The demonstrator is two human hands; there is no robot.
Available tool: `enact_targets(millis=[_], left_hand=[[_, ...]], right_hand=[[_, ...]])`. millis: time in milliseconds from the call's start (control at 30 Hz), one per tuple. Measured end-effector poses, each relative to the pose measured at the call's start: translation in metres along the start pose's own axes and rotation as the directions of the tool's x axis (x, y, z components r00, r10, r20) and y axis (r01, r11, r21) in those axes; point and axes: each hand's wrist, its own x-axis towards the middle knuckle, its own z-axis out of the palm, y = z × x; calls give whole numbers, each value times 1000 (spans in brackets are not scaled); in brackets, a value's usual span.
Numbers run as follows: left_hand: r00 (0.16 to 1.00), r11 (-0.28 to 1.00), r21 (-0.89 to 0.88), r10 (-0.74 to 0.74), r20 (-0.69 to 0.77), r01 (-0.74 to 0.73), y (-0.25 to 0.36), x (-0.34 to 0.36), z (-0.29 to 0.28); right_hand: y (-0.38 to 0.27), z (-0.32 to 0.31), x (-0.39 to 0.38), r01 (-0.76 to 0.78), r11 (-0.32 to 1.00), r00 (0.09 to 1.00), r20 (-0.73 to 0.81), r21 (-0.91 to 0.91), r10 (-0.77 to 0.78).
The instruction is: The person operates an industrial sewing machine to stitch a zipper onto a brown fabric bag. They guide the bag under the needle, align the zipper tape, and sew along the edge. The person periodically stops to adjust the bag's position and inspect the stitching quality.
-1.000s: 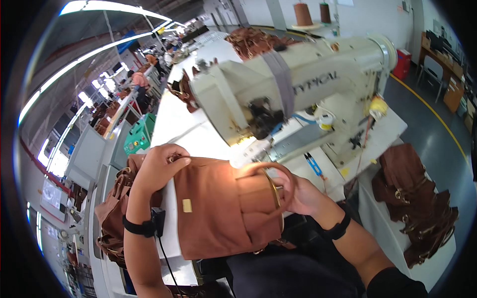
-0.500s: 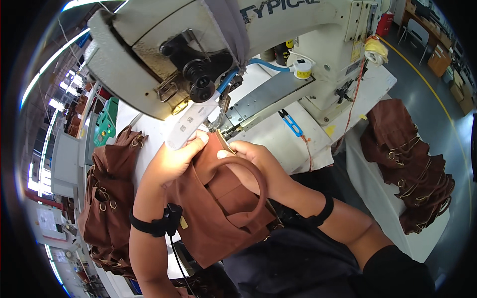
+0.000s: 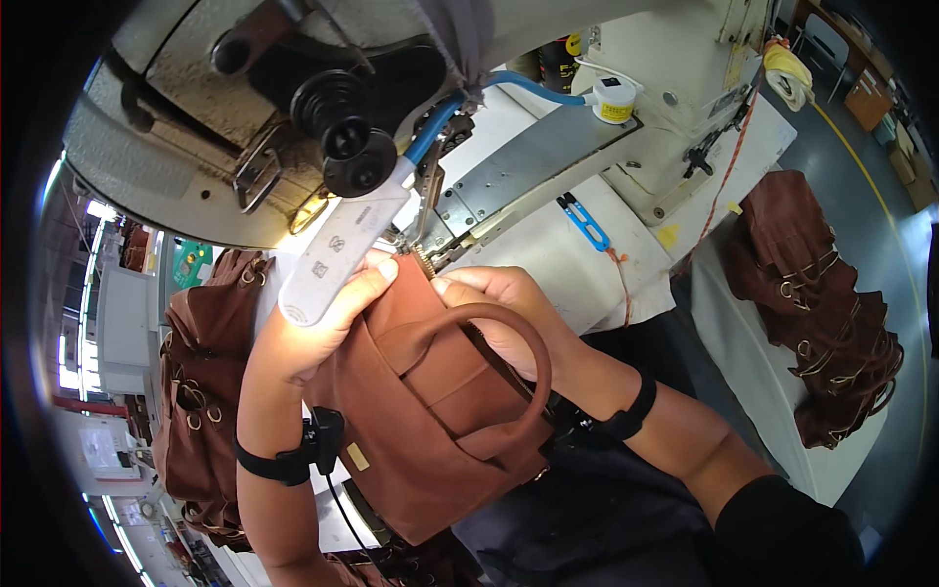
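A brown leather handbag [image 3: 391, 460] with a rounded handle and a small gold plate lies tilted across my lap. Its upper corner, with a zipper end [image 3: 423, 262], sits at the needle area of the sewing machine [image 3: 411, 240]. My left hand [image 3: 342, 318] is closed on the bag's edge, thumb on top, just left of the presser area. My right hand [image 3: 499, 303] pinches the edge by the zipper, its forearm passing beside the handle. A white lamp [image 3: 342, 254] on a blue flexible neck partly covers my left hand and lights the spot.
Blue thread snips [image 3: 584, 225] on an orange cord lie right of the machine arm. Stacks of brown bags stand on the left [image 3: 196, 401] and on a white-covered surface at the right [image 3: 807, 303]. The machine head [image 3: 225, 117] overhangs from above.
My view has come closer to the machine, so its head looks larger. The bag's body has swung a little, showing more of its front and gold plate. Both hands keep their hold.
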Motion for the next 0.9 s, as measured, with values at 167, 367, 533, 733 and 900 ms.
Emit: enact_targets(millis=[167,367,533,733,900], left_hand=[[994,988,-112,-106,-5,105,6,-2,3],[991,973,-191,-134,6,133,25,-6,23],[994,980,-166,-105,13,106,25,-5,23],[994,974,-201,-106,-3,103,20,-5,26],[998,995,-96,13,-64,-19,1,-4,11]], right_hand=[[-1,-4,7,-54,996,999,-3,-66,54],[7,-10,8,196,931,981,66,-307,-184],[2,-13,-1,212,891,977,80,-401,-197],[-6,1,-16,222,778,960,-9,-588,-281],[-4,4,-17,259,718,934,-22,-646,-357]])
